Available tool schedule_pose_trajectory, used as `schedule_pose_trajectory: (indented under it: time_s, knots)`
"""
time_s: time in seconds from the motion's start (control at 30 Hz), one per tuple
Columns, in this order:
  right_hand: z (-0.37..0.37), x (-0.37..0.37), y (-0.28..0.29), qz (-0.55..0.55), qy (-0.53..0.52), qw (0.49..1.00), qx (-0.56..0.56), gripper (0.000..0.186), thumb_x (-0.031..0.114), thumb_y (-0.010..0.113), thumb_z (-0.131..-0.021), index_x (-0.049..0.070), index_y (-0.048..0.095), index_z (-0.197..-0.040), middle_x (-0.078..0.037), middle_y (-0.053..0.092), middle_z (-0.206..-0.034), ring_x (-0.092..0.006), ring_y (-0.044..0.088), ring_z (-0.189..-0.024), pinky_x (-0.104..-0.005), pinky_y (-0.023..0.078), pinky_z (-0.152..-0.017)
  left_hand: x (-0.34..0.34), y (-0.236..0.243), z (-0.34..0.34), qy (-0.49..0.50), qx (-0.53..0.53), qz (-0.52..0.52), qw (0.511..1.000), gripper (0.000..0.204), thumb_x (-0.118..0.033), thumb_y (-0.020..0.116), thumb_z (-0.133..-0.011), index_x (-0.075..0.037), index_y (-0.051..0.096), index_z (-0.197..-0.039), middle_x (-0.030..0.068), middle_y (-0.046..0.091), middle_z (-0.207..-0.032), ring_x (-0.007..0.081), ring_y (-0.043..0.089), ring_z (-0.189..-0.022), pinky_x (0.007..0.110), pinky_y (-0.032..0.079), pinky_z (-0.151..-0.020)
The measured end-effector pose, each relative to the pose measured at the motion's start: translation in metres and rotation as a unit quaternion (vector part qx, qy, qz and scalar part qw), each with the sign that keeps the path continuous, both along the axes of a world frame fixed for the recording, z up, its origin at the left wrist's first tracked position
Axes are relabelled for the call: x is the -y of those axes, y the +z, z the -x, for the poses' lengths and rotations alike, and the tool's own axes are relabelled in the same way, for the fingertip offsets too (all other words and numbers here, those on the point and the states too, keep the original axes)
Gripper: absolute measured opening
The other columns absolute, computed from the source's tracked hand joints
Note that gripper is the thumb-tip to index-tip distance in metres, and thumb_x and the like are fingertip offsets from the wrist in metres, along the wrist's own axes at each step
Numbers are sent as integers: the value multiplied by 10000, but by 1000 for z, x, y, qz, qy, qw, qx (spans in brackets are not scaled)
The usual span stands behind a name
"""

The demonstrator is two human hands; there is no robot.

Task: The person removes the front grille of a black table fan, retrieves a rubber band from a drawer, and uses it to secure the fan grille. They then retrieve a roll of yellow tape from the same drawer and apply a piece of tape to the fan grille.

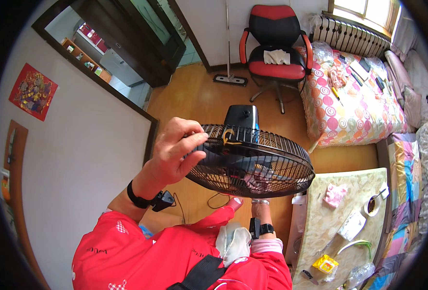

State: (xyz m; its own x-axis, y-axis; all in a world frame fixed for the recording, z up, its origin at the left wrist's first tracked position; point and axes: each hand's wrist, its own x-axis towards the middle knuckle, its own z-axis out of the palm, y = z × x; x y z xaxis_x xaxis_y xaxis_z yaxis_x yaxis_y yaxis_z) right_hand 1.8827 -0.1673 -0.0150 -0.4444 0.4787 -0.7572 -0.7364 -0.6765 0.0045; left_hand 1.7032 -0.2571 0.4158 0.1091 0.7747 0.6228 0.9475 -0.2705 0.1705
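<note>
A black fan (245, 162) with a wire guard fills the middle, its motor housing (242, 116) on the far side and a tan tie (228, 134) on the top rim. My left hand (177, 147) grips the guard's left rim, fingers curled over it. My right hand (257, 179) is behind the lower guard among pinkish shapes seen through the wires; the wrist shows below, but its fingers and what they hold cannot be made out.
A marble-patterned table (310, 227) with a cup, pink cloth and packets stands right. Beyond are a bed (335, 125) covered in small items, a red-black chair (277, 70) and a mop (230, 79). A wall and doorway lie left. Cords cross the floor.
</note>
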Motion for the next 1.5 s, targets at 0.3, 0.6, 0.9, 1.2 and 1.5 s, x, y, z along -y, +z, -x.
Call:
schedule_pose_trajectory:
  time_s: [0.3, 0.6, 0.9, 1.2, 1.5]
  knots:
    - [-13, -4, -11, -4, 21, 999, 36, 168, 243, 557, -864, 103, 605, -785, -98, 646, -840, -301, 630, -856, -548, 489, -766, 0, 12, -16, 53, 75, -10, 996, 168, -39, 767, -814, -13, 712, -971, 114, 693, -917, 292, 657, -829, 380, 536, -731]
    - [-19, -3, -14, -5, 36, 998, 60, 174, 242, 552, -867, 106, 600, -769, -94, 633, -818, -296, 620, -825, -543, 476, -739, -10, 25, -18, 91, 22, 9, 996, 218, 17, 791, -716, -29, 690, -903, 68, 651, -848, 259, 627, -761, 367, 520, -645]
    - [-13, -8, -14, -13, 37, 997, 71, 181, 241, 547, -870, 110, 594, -754, -90, 621, -796, -291, 609, -793, -538, 463, -712, -16, 27, -7, 34, 46, 45, 997, 189, 4, 769, -747, -27, 671, -907, 90, 620, -877, 275, 599, -734, 376, 503, -624]
    - [-11, -5, -11, -18, 31, 996, 77, 190, 241, 542, -872, 114, 589, -738, -86, 609, -773, -286, 599, -762, -533, 450, -685, -20, 20, 17, -85, 62, 53, 993, 167, -24, 759, -779, -22, 651, -907, 91, 600, -861, 276, 594, -714, 368, 497, -596]
    - [-13, 0, -9, -21, 18, 996, 84, 201, 240, 537, -875, 118, 584, -723, -82, 596, -751, -281, 589, -731, -527, 437, -659, -20, 21, 17, -70, 117, 75, 988, 160, -17, 773, -781, -27, 646, -879, 101, 601, -848, 283, 594, -714, 378, 484, -599]
